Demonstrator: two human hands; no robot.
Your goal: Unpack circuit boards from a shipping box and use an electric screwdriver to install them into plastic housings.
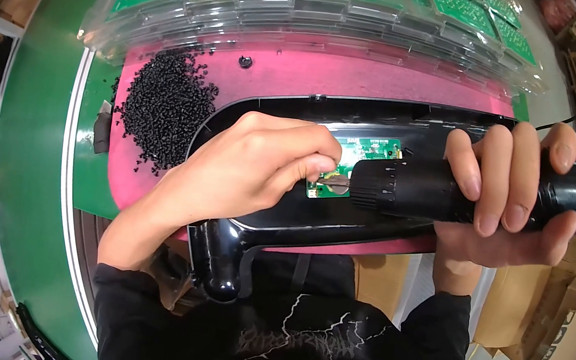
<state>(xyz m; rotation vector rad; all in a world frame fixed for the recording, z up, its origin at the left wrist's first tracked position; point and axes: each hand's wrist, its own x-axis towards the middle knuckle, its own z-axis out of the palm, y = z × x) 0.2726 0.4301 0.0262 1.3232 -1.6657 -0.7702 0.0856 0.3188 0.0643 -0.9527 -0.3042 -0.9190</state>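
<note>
I have my right hand [502, 185] wrapped around a black power driver [407, 188], my left hand [256, 167] pinching a metal piece [337, 182] at its nose, above the green circuit board [376, 149] in the black housing [297, 218].

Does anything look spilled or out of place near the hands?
Slightly: one small black piece sits alone on the pink mat, apart from the loose black heap, whose edges straggle. The green board is partly hidden.

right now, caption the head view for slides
Right grip holding a black tool, left grip pinched at its metal tip, over a circuit board in a black shell.
</note>
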